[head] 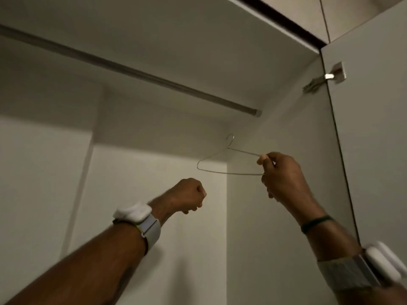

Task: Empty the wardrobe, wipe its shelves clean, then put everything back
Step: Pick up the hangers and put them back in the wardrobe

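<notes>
I look up into a white wardrobe (154, 194). A metal hanging rail (136, 73) runs from the upper left to the right side wall. My right hand (284, 175) pinches the right end of a thin wire hanger (220, 170), which hangs in the air below the rail, its hook up and apart from the rail. My left hand (189, 194) is raised to the lower left of the hanger with its fingers curled into a fist, holding nothing that I can see.
The wardrobe's right side wall (286, 119) stands close to my right hand. An open door (374, 128) with a metal hinge (326, 78) is at the far right. The underside of the top panel (176, 40) lies above the rail.
</notes>
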`<state>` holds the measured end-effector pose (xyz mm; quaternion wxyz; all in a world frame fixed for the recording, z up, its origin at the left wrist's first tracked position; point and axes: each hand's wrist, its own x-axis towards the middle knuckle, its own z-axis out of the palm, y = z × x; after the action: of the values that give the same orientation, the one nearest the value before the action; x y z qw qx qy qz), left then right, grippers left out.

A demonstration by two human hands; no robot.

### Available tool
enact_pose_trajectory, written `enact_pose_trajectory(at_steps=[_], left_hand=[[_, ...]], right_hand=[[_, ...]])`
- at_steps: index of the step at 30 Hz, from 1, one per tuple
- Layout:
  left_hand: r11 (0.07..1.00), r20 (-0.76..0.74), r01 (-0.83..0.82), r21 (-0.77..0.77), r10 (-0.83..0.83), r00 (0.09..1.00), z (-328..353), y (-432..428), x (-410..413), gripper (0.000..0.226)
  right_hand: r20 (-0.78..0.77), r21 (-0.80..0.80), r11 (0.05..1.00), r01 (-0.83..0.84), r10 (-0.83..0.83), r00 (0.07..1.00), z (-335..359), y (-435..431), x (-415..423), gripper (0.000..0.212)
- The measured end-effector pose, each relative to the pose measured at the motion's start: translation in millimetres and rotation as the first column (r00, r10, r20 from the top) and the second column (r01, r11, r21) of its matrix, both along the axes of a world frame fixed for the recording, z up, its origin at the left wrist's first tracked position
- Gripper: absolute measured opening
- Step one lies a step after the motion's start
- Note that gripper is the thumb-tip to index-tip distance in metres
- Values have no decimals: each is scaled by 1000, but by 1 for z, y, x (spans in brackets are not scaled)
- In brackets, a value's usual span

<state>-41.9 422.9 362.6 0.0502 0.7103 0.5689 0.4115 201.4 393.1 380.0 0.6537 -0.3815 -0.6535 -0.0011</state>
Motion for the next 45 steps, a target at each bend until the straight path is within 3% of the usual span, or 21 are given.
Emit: enact_pose_trajectory(at_steps=[11,23,26,30,35,39,42,45], left_hand=[[972,-239,-96,214,147,960,114,-1,65,19],[973,-402,-129,191,197,894,113,16,84,24],[973,-413,-148,177,210,886,106,22,82,24],[975,-426,-165,147,214,879,96,30,80,26],[980,-441,-144,138,191,877,89,34,85,26],[982,-404,-119,144,168,899,79,28,79,24],[985,-405,-129,118,166,899,52,25,61,24],[981,-470,-171,95,195,861,15,18,34,23]], right_hand=[[-32,162,983,88,-84,996,148,56,47,33],[-2,140,961,237,-239,971,219,144,34,21],[98,132,947,293,-307,947,225,140,37,9],[165,59,951,302,-308,937,220,141,49,9],[2,1,993,116,-116,993,197,137,50,24],[-79,-5,996,90,-90,993,148,124,34,47],[12,-34,993,116,-115,993,81,129,0,67],[125,-88,988,127,-115,985,1,119,-46,67]])
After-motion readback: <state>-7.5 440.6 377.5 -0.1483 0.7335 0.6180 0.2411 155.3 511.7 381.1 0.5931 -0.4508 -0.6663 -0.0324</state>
